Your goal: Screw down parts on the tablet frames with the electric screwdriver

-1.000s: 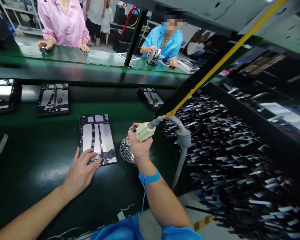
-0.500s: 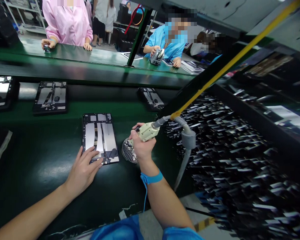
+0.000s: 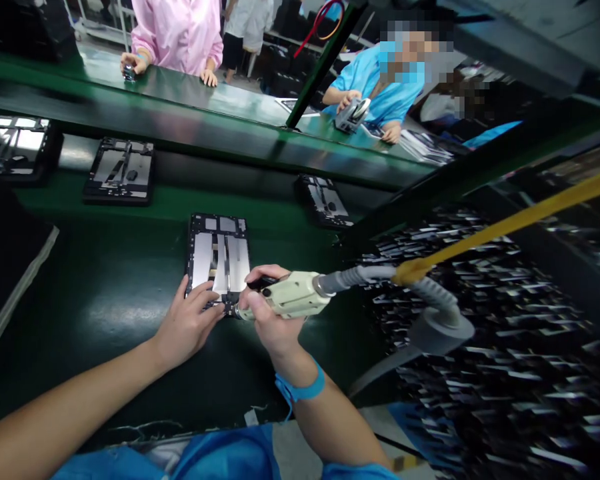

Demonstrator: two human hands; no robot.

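On green conveyor belt (image 3: 105, 280), open tablet chassis (image 3: 219, 257) between workbenches (image 3: 190, 110).

A person's left hand (image 3: 190, 327) presses flat on the near edge of an open tablet frame (image 3: 219, 257) lying on a green belt (image 3: 105, 280). Their right hand (image 3: 270, 313) grips a cream electric screwdriver (image 3: 295, 297), its tip at the frame's near edge.

A black tablet frame (image 3: 219, 257) with silvery inner panels lies flat on the green belt, and a cream power screwdriver (image 3: 293, 297) lies nearly level, its tip at the frame's near edge
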